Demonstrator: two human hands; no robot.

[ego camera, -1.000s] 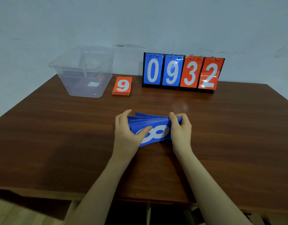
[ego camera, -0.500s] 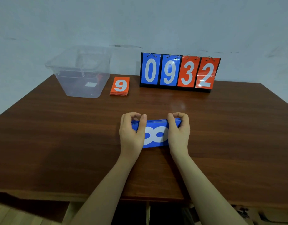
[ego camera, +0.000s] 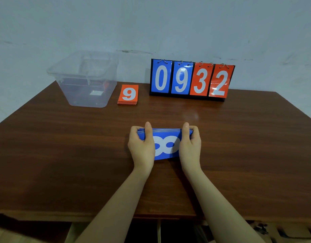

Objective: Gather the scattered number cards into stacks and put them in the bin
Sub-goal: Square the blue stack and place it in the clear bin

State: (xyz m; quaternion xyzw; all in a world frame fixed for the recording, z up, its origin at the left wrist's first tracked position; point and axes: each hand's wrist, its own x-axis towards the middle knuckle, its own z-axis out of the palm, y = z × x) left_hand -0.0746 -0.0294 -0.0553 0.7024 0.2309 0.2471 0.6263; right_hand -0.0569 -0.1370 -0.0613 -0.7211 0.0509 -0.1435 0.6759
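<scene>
A stack of blue number cards, a white 8 lying sideways on top, stands on its long edge at the middle of the brown table. My left hand grips its left end and my right hand grips its right end, thumbs on the front face and fingers curled behind. A squared stack of orange cards with a 9 on top lies flat further back, just right of the clear plastic bin. The bin stands at the back left of the table.
A black flip scoreboard showing 0 9 3 2 stands at the table's back edge, right of the orange stack. A pale wall rises behind the table. The table's front edge runs under my forearms.
The blue cards were fanned and loose a second ago. Both hands have since pressed them into an even stack, tilted up on edge, with my thumbs now over the front face.
</scene>
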